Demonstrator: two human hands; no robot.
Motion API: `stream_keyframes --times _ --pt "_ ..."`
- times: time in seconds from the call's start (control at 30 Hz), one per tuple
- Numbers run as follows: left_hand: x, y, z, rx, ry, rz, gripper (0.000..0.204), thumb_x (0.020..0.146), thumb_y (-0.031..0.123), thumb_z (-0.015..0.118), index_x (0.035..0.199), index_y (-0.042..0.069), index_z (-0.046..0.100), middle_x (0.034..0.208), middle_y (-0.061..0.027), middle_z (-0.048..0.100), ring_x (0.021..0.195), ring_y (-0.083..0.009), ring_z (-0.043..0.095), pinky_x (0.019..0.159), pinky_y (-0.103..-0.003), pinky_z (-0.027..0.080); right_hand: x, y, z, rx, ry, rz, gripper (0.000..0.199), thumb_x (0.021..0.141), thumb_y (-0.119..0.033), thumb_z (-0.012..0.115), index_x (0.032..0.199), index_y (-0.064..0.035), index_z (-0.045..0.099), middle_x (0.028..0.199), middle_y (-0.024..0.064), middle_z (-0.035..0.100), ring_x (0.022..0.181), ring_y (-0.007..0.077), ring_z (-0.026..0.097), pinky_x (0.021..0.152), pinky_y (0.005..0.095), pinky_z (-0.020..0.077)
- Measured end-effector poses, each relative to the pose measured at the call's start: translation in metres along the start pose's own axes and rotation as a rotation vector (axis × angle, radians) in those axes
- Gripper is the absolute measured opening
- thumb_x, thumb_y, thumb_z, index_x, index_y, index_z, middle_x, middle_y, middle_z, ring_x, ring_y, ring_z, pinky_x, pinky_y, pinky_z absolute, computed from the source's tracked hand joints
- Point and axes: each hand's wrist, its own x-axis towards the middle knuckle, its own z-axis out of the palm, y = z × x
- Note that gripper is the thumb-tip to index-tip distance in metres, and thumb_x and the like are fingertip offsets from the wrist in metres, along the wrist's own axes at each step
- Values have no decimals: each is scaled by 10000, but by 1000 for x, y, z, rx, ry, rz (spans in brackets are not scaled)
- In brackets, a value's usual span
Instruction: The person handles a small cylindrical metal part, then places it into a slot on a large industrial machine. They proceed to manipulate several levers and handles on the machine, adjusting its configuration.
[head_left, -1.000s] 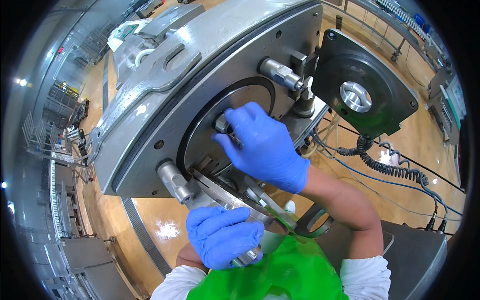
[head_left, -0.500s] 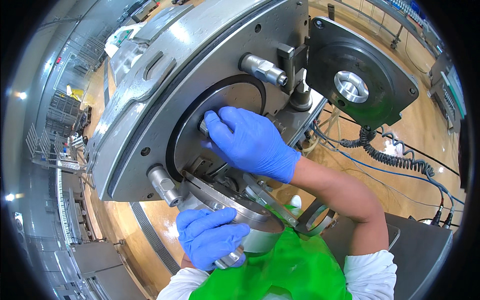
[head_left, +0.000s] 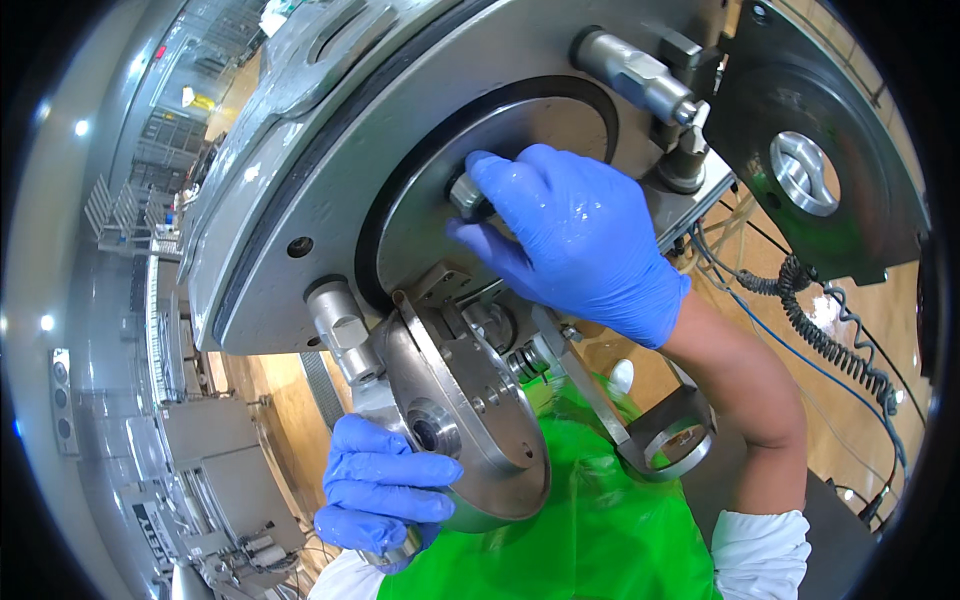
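Observation:
My right hand [head_left: 590, 235], in a blue glove, has its thumb and fingers closed round a short metal stud [head_left: 467, 196]. That stud sticks out of a round steel plate [head_left: 425, 225], ringed by a black seal, on the face of a large machine [head_left: 265, 245]. Lower down, my gloved left hand [head_left: 390, 490] wraps round a shiny metal cylinder [head_left: 395, 548]; whether it joins another part is hidden. Just above this hand, a rounded steel cover [head_left: 490, 440] with a round boss hangs tilted outward below the plate.
Two stout metal pins [head_left: 345, 330] [head_left: 635, 75] project from the machine face. A dark swung-out plate [head_left: 830, 100] with a central hole stands at the right, above coiled cables [head_left: 840, 330]. A metal arm with a ring end [head_left: 670, 445] juts beside my green apron [head_left: 560, 480].
The view has shifted, and the machine face looks larger. My left hand is lower and farther left relative to the steel cover, whose boss now shows. My right hand stays at the stud.

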Motion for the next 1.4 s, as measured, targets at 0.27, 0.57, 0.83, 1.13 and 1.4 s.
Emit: stream_keyframes --times 0.27,0.57,0.83,1.13,1.4 --pt "3 -17 6 -50 56 176 164 958 290 524 995 140 470 745 25 692 674 -179 693 700 -308 394 1 -7 4 -43 38 21 299 762 -243 692 990 -96 567 667 53 446 542 203 519 475 343 426" --pt "9 -13 -3 7 -91 142 197 889 221 599 954 157 424 672 56 664 664 -167 666 715 -324 375 6 -20 -9 -22 -124 138 322 763 -174 703 1027 -70 551 731 105 520 633 274 584 526 376 476" --pt "14 -11 -7 15 -169 122 217 873 196 642 974 156 454 739 41 687 723 -188 688 674 -299 425 4 -26 -6 171 -41 315 427 751 -182 753 1095 -35 548 926 141 621 800 302 646 672 354 532" --pt "18 -5 -20 -27 -340 19 231 763 207 738 940 222 591 938 25 693 958 -212 687 732 -337 477 7 -26 -9 56 -83 293 429 755 -228 757 1084 -19 579 932 138 638 797 302 651 683 351 534" --pt "11 -12 8 -61 17 97 108 884 207 612 948 184 528 792 40 681 783 -191 704 680 -299 453 8 -24 -16 109 -81 319 421 760 -274 742 1068 -49 563 919 125 634 807 309 644 662 370 523"
